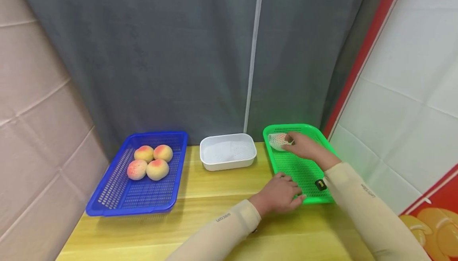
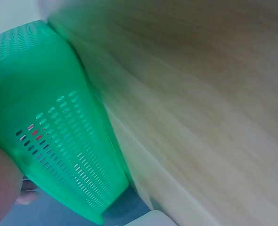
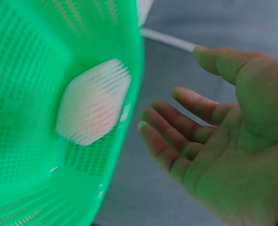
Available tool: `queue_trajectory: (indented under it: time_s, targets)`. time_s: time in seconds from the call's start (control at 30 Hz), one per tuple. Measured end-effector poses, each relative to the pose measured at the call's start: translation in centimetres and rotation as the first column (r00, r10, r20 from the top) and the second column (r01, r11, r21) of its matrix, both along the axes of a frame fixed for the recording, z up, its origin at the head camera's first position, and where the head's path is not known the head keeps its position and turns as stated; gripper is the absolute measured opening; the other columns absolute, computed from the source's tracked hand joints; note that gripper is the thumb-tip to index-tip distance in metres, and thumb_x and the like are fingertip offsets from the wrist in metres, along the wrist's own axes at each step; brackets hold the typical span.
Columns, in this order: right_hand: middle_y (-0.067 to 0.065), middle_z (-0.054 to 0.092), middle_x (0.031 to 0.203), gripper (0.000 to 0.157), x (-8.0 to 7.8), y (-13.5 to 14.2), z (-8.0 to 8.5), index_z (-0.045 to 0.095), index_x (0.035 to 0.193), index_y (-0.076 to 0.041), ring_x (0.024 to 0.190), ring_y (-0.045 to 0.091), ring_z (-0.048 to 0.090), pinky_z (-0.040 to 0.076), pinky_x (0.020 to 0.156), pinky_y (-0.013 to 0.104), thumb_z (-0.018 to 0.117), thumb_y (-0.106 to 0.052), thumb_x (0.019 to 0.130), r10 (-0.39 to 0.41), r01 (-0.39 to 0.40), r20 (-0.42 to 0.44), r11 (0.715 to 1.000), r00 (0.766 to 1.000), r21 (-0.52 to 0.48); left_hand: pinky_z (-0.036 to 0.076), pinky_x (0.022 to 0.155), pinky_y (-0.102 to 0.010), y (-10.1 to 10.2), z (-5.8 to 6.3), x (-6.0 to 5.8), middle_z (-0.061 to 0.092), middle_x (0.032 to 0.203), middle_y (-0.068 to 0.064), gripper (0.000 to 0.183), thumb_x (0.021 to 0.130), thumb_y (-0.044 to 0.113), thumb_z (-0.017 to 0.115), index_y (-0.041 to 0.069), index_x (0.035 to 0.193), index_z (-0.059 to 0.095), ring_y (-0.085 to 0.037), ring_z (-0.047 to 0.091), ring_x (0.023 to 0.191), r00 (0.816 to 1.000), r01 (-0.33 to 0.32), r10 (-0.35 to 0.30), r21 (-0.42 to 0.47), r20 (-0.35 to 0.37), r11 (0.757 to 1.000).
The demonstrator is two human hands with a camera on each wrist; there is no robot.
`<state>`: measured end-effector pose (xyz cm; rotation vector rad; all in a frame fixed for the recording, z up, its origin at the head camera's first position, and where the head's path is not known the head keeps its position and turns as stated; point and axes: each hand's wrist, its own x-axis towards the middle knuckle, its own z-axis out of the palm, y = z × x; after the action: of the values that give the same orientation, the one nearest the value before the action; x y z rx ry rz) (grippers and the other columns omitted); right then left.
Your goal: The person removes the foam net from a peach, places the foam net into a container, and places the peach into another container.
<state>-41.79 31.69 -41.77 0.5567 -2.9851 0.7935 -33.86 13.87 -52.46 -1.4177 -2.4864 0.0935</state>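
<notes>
A peach in a white foam net lies in the far left corner of the green basket. Close over it in the head view is my right hand. The right wrist view shows this hand palm up with loosely bent fingers and nothing in them, apart from the netted peach. My left hand rests at the basket's near left rim, its fingers reaching over the edge. Only part of that hand appears in the left wrist view, beside the basket's outer wall.
A blue basket at the left holds several bare peaches. Between the two baskets stands a white container on the wooden table. Behind them hangs a grey curtain. A small black piece shows beside the right sleeve.
</notes>
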Motion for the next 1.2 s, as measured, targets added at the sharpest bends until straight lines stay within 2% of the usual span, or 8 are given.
queue_trajectory:
  time_s: [0.13, 0.33, 0.4, 0.57, 0.7, 0.9, 1.1, 1.2]
  targets:
    - [0.038, 0.053, 0.152, 0.061, -2.8, 0.3, -0.9, 0.048, 0.154, 0.014, 0.138, 0.055, 0.054, 0.051, 0.106, 0.067, 0.068, -0.025, 0.112, -0.009, 0.010, -0.020, 0.998, 1.000, 0.058, 0.041, 0.113, -0.036, 0.0, -0.3, -0.2, 0.073, 0.132, 0.021, 0.053, 0.119, 0.050, 0.028, 0.038, 0.130, 0.078, -0.009, 0.061, 0.128, 1.000, -0.006, 0.005, -0.017, -0.006, 1.000]
    - [0.041, 0.033, 0.167, 0.077, -6.0, 0.4, -2.5, 0.038, 0.163, 0.009, 0.152, 0.061, 0.035, 0.044, 0.113, 0.072, 0.075, -0.027, 0.107, -0.031, 0.039, -0.051, 0.987, 0.998, 0.156, 0.041, 0.112, -0.037, 0.0, -0.2, -0.1, 0.073, 0.133, 0.021, 0.054, 0.119, 0.050, 0.027, 0.039, 0.133, 0.079, -0.009, 0.061, 0.130, 1.000, -0.010, 0.010, -0.032, -0.005, 0.999]
    - [0.043, 0.031, 0.167, 0.079, -7.0, 0.5, -3.1, 0.038, 0.163, 0.008, 0.153, 0.063, 0.032, 0.042, 0.115, 0.073, 0.078, -0.029, 0.105, -0.031, 0.045, -0.072, 0.979, 0.997, 0.199, 0.042, 0.112, -0.036, 0.0, -0.2, -0.1, 0.073, 0.133, 0.022, 0.053, 0.119, 0.050, 0.029, 0.039, 0.133, 0.079, -0.008, 0.061, 0.130, 1.000, -0.018, 0.017, -0.031, -0.010, 0.999]
    - [0.042, 0.041, 0.160, 0.081, -9.1, 1.1, -4.7, 0.043, 0.161, 0.009, 0.147, 0.061, 0.041, 0.044, 0.113, 0.072, 0.082, -0.030, 0.102, -0.028, 0.049, -0.086, 0.966, 0.996, 0.253, 0.042, 0.106, -0.034, 0.2, -0.4, -0.2, 0.074, 0.130, 0.023, 0.053, 0.119, 0.051, 0.028, 0.040, 0.133, 0.079, -0.007, 0.062, 0.124, 1.000, -0.022, 0.021, -0.035, -0.023, 0.999]
    - [0.038, 0.046, 0.159, 0.083, -9.9, 1.3, -5.7, 0.044, 0.161, 0.008, 0.145, 0.058, 0.046, 0.045, 0.112, 0.071, 0.085, -0.031, 0.100, -0.015, 0.027, -0.053, 0.974, 0.998, 0.225, 0.042, 0.103, -0.032, 0.4, -0.7, -0.3, 0.074, 0.127, 0.025, 0.054, 0.118, 0.052, 0.028, 0.041, 0.130, 0.079, -0.005, 0.061, 0.120, 0.999, -0.020, 0.019, -0.038, -0.027, 0.999]
    - [0.037, 0.039, 0.165, 0.093, -10.7, 0.9, -6.8, 0.038, 0.166, 0.004, 0.150, 0.058, 0.040, 0.045, 0.112, 0.072, 0.089, -0.030, 0.096, -0.013, 0.003, 0.055, 0.981, 0.998, 0.196, 0.041, 0.102, -0.032, 0.3, -0.8, -0.3, 0.074, 0.125, 0.024, 0.054, 0.118, 0.052, 0.029, 0.040, 0.126, 0.080, -0.005, 0.060, 0.115, 0.999, -0.024, 0.022, -0.036, -0.039, 0.999]
    - [0.041, 0.038, 0.157, 0.098, -11.2, 0.4, -8.2, 0.034, 0.164, 0.005, 0.141, 0.061, 0.047, 0.050, 0.105, 0.071, 0.095, -0.018, 0.090, -0.020, 0.012, 0.029, 0.972, 0.999, 0.234, 0.041, 0.105, -0.033, 0.3, -0.8, -0.2, 0.074, 0.131, 0.023, 0.054, 0.118, 0.051, 0.028, 0.039, 0.134, 0.078, -0.006, 0.061, 0.120, 0.999, -0.018, 0.017, -0.038, -0.035, 0.999]
    - [0.043, 0.033, 0.160, 0.097, -10.9, 0.1, -8.3, 0.032, 0.164, 0.007, 0.142, 0.063, 0.044, 0.049, 0.107, 0.071, 0.093, -0.012, 0.091, -0.031, 0.024, 0.027, 0.972, 0.999, 0.232, 0.041, 0.103, -0.032, 0.4, -0.9, -0.2, 0.075, 0.129, 0.023, 0.053, 0.118, 0.051, 0.029, 0.039, 0.131, 0.079, -0.006, 0.061, 0.116, 0.999, -0.010, 0.008, -0.029, -0.050, 1.000]
